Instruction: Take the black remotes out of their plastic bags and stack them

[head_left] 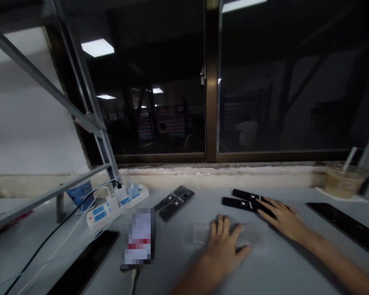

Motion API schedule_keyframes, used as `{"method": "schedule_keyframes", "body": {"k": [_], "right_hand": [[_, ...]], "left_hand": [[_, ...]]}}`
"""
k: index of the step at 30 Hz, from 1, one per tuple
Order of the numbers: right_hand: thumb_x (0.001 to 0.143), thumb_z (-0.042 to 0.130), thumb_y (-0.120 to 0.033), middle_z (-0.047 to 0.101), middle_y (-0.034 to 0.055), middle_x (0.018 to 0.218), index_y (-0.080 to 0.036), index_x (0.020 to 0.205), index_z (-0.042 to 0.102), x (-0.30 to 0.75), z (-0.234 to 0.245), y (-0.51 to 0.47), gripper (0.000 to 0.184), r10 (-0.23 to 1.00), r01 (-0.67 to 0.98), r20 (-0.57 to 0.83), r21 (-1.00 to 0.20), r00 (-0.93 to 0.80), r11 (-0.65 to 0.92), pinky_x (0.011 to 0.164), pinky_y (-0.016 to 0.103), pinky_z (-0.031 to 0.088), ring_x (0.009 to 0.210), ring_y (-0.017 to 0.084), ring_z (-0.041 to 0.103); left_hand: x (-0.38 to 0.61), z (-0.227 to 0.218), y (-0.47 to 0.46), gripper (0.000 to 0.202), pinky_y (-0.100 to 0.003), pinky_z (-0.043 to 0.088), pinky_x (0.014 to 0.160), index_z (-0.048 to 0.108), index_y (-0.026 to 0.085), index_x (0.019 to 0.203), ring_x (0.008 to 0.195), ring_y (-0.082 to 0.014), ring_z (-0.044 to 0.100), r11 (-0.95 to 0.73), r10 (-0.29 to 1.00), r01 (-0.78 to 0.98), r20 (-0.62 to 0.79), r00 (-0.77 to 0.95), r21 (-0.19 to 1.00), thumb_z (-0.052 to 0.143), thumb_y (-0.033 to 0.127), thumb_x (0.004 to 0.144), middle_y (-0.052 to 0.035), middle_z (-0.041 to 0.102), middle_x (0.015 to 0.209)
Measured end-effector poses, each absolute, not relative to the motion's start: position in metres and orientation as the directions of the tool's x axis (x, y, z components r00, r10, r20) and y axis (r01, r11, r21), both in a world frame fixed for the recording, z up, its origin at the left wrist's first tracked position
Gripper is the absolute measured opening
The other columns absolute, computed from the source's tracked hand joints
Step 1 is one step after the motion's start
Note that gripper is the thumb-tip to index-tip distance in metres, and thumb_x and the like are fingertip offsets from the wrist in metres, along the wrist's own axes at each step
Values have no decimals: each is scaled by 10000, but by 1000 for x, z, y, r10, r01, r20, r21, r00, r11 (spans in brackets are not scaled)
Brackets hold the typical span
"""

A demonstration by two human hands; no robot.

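My left hand [224,243] lies palm down with its fingers spread, on a clear plastic sleeve [199,234] spread flat on the grey table. To its right, my right hand [284,217] is stretched out, its fingertips over the ends of two black remote controls. The nearer remote [238,203] and the farther remote [244,193] lie side by side, their right ends partly hidden under the fingers. Left of my hands are two more dark remotes [176,203], which look wrapped in clear plastic.
A phone [138,237] with a lit, blurred-out screen has a cable plugged in. A white power strip [118,207] with plugs stands behind it. Flat black devices lie at left [86,262] and right [341,225]. A drink cup [342,180] with a straw sits by the window; a metal frame [101,135] rises left.
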State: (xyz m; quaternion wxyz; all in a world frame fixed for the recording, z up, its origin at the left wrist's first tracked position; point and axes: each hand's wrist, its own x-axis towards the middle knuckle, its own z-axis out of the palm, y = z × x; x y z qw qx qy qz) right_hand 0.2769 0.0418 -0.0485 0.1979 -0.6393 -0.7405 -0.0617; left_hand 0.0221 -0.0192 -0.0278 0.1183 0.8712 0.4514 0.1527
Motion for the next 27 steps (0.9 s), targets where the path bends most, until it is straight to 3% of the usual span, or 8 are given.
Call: {"method": "schedule_keyframes", "body": {"k": [3,6,9,13,19,23,27], "right_hand": [[813,361,-507,497,110,1291,-227,1227,498,267,-39,35,518,926,978,376,-176,-34,108,955,523,317,1169,291,458],[859,304,-478,501,76,1291,-257,1261,454,253,-25,24,482,904,936,408,-252,-129,247,981,478,308,1200,246,427],[868,319,-473,527,38,1265,-284,1216,501,239,-7,10,435,885,845,344,-324,-314,426,992,434,315,1187,223,441],[871,345,-455,576,45,1194,-255,1134,571,230,10,-3,400,869,766,308,-416,-388,489,976,396,342,1143,212,477],[805,490,-449,623,59,1100,-245,1096,596,230,3,-2,371,861,759,346,-421,-373,497,897,387,415,1031,227,548],[828,474,-381,652,46,1014,-245,1024,628,225,-9,4,284,817,721,398,-401,-417,564,843,361,444,950,202,580],[837,451,-379,665,39,888,-240,953,647,218,-12,5,267,824,689,466,-481,-323,542,672,313,479,751,170,596]], "left_hand": [[22,-30,-17,520,-499,181,1028,350,265,1310,1275,-304,224,-571,820,760,160,550,310,341,515,855,-120,324,1355],[23,-27,-13,554,-482,217,1008,325,256,1323,1202,-286,317,-574,818,770,182,545,278,376,521,839,-107,400,1261],[19,-22,-8,553,-454,264,978,361,282,1297,1122,-266,374,-600,800,757,203,564,259,442,528,809,-73,447,1149],[10,-16,-3,488,-415,311,939,443,291,1232,1036,-244,422,-614,788,755,220,575,231,487,508,797,-51,465,1037],[6,-13,-1,531,-417,322,922,410,247,1267,1058,-267,418,-630,774,756,220,593,177,414,542,825,-94,469,1096],[12,-17,-2,499,-414,328,916,382,212,1282,1067,-265,422,-595,792,788,285,540,161,304,497,881,-111,475,1133],[14,-10,-1,442,-384,350,884,447,170,1211,1031,-251,444,-566,783,817,380,493,108,271,436,905,-107,497,1112]]}}
